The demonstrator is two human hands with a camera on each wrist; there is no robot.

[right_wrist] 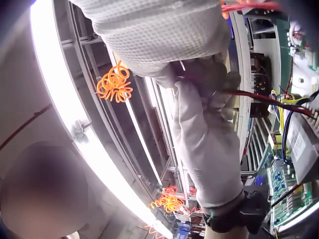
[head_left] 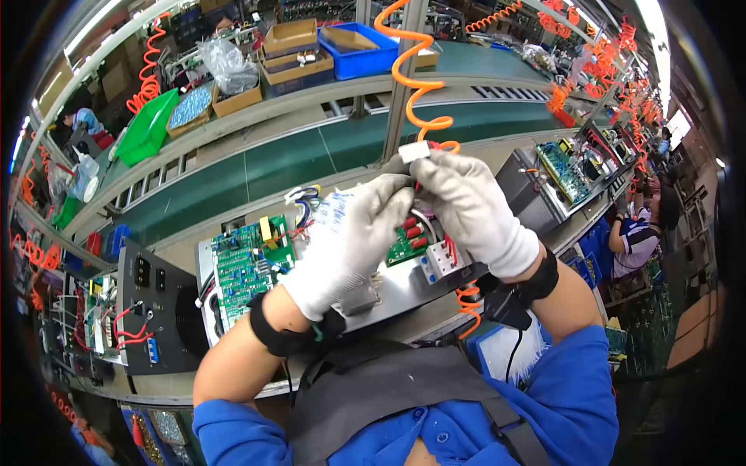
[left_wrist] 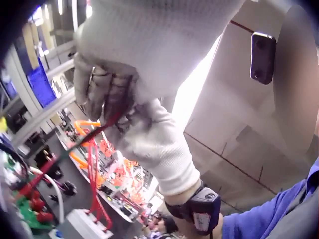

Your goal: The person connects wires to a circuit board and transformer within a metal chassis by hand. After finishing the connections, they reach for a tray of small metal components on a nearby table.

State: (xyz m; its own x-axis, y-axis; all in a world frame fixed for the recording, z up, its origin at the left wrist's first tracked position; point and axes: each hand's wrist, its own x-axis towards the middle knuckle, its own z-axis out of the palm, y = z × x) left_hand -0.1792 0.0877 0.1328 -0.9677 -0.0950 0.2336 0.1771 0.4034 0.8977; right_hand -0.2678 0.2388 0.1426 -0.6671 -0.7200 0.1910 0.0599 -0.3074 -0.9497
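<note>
Both hands wear white knitted gloves with greyed fingers and meet above an opened electronics unit. With its fingertips the right hand (head_left: 478,213) pinches a small white connector (head_left: 414,151). Close beside it, the left hand (head_left: 350,233) has curled fingers gripping thin red and black wires (left_wrist: 92,133), which run down toward the unit. Parts of the wires are hidden inside the gloves. Below lie a green circuit board (head_left: 245,268), a smaller board with red components (head_left: 412,233) and a white terminal block (head_left: 447,260).
A black-cased unit (head_left: 159,311) stands at left and another opened unit (head_left: 563,175) at right. Behind runs a green conveyor (head_left: 287,155). An orange coiled hose (head_left: 404,70) hangs close ahead of the hands. Cardboard boxes (head_left: 291,39) and a blue bin (head_left: 361,58) line the shelf.
</note>
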